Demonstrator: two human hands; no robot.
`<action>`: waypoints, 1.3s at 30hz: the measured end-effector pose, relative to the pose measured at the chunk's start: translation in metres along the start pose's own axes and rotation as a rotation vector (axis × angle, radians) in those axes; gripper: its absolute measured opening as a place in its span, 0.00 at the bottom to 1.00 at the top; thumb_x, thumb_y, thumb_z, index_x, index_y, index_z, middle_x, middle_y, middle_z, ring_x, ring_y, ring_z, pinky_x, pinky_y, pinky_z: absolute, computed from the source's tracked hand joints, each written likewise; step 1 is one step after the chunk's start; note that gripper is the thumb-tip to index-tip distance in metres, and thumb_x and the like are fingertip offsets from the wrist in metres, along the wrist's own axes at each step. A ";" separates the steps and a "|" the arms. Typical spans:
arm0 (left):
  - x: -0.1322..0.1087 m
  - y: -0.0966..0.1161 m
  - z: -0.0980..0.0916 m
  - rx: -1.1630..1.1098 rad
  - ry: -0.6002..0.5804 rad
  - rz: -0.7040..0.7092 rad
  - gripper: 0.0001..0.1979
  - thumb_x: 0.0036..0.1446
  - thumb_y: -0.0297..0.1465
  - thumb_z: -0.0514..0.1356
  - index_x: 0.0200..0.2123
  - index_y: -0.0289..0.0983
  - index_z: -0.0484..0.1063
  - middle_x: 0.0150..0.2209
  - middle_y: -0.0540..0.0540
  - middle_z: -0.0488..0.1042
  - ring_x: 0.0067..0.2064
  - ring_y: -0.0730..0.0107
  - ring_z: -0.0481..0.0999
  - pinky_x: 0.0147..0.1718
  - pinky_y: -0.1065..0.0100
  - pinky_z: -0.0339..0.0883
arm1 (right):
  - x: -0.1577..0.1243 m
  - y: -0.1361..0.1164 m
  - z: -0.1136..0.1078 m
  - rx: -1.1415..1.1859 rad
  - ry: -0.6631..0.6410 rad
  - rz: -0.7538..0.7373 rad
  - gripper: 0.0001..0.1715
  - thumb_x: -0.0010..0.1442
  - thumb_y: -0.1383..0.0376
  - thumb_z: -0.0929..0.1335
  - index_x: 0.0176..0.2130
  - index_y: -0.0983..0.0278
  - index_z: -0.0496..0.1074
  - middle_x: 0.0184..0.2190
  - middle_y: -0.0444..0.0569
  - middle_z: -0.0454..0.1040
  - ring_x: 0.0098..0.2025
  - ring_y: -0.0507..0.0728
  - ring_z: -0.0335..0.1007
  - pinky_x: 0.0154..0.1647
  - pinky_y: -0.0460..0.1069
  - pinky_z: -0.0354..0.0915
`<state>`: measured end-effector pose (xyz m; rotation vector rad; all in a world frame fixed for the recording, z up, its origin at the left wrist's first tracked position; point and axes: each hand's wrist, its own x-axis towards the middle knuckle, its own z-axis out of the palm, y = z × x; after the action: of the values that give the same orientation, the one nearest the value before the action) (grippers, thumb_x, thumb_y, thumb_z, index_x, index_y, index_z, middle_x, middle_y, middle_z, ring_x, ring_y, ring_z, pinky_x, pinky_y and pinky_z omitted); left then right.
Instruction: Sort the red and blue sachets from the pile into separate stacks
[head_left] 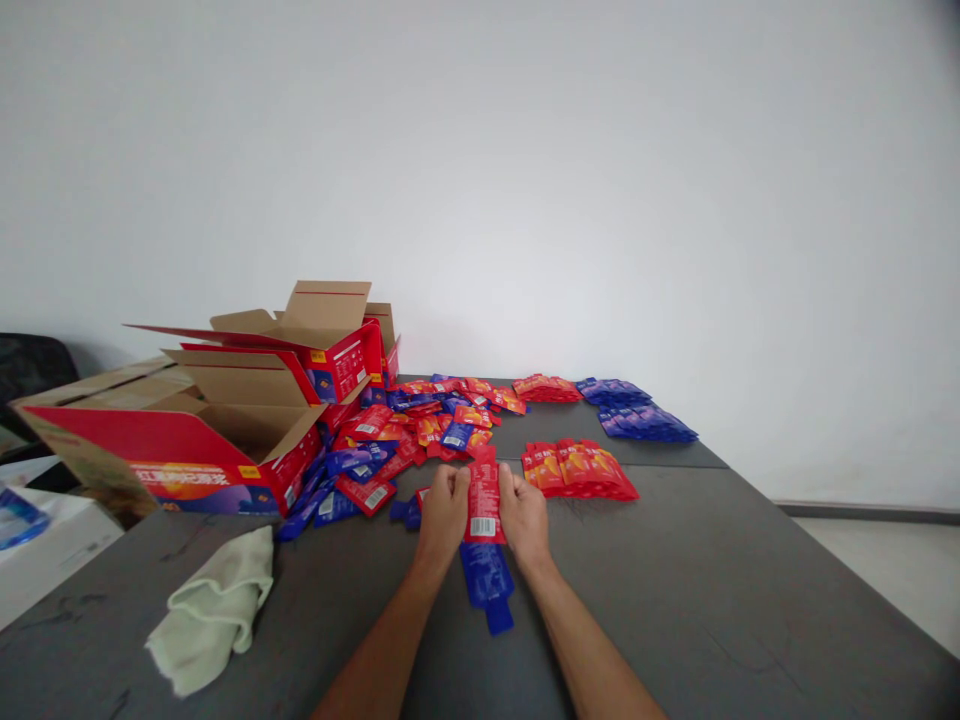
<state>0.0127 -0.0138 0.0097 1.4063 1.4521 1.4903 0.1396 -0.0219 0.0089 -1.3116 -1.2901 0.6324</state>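
A red sachet (484, 500) with a barcode on its back is stretched upright between my two hands. My left hand (444, 510) pinches its left edge, and my right hand (523, 512) grips the right edge. Directly below it, a blue sachet (487, 578) lies on the dark table, its upper part hidden behind the red one. Beside my left hand, another blue sachet (406, 512) is partly covered. A row of overlapping red sachets (577, 468) lies just beyond my right hand.
Loose red and blue sachets form a pile (405, 440) at left centre. Open red cartons (202, 455) stand left of it. Further back are a red stack (547, 388) and blue stacks (645, 420). A pale cloth (217, 610) lies at the front left of the table (712, 620).
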 end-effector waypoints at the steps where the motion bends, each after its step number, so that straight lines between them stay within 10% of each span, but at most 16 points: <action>1: 0.000 -0.002 0.001 -0.022 -0.016 -0.012 0.14 0.57 0.44 0.58 0.35 0.38 0.69 0.28 0.49 0.74 0.30 0.66 0.72 0.30 0.69 0.60 | 0.001 0.002 -0.001 -0.029 0.033 -0.011 0.33 0.64 0.43 0.59 0.19 0.62 0.57 0.16 0.39 0.58 0.21 0.50 0.52 0.22 0.46 0.47; 9: -0.008 0.003 0.018 -0.563 -0.297 -0.187 0.24 0.57 0.50 0.56 0.38 0.33 0.74 0.37 0.40 0.78 0.41 0.61 0.76 0.40 0.63 0.68 | -0.007 -0.007 0.002 0.185 -0.169 -0.066 0.28 0.67 0.47 0.57 0.27 0.62 0.67 0.25 0.43 0.69 0.29 0.53 0.63 0.30 0.46 0.58; 14: -0.004 0.001 0.014 -0.844 -0.164 -0.268 0.20 0.53 0.46 0.62 0.39 0.35 0.73 0.36 0.46 0.78 0.37 0.66 0.77 0.38 0.65 0.69 | -0.004 -0.005 0.005 0.204 -0.109 -0.080 0.20 0.64 0.50 0.62 0.36 0.63 0.72 0.32 0.46 0.73 0.35 0.55 0.67 0.37 0.47 0.62; 25: -0.001 0.000 0.013 -0.679 -0.014 -0.143 0.16 0.54 0.45 0.60 0.37 0.38 0.70 0.32 0.50 0.73 0.33 0.72 0.73 0.36 0.69 0.67 | -0.007 0.006 0.014 0.132 -0.152 -0.026 0.23 0.62 0.48 0.63 0.26 0.62 0.66 0.19 0.40 0.63 0.23 0.51 0.56 0.24 0.45 0.53; 32: -0.005 0.011 0.003 -0.175 -0.245 0.032 0.12 0.47 0.37 0.65 0.31 0.35 0.73 0.29 0.49 0.75 0.30 0.70 0.70 0.30 0.71 0.63 | -0.002 0.006 0.005 0.090 -0.038 -0.022 0.24 0.63 0.49 0.63 0.25 0.62 0.65 0.20 0.41 0.67 0.24 0.51 0.60 0.26 0.45 0.55; 39: -0.003 0.000 0.005 -0.189 -0.305 -0.038 0.08 0.48 0.34 0.63 0.29 0.34 0.73 0.25 0.49 0.74 0.25 0.70 0.70 0.25 0.71 0.63 | -0.002 0.011 0.007 -0.005 -0.017 -0.029 0.23 0.64 0.50 0.63 0.24 0.62 0.65 0.19 0.41 0.67 0.22 0.51 0.60 0.25 0.45 0.54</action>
<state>0.0180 -0.0148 0.0077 1.4095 1.1151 1.2861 0.1362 -0.0193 -0.0032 -1.2916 -1.3232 0.6220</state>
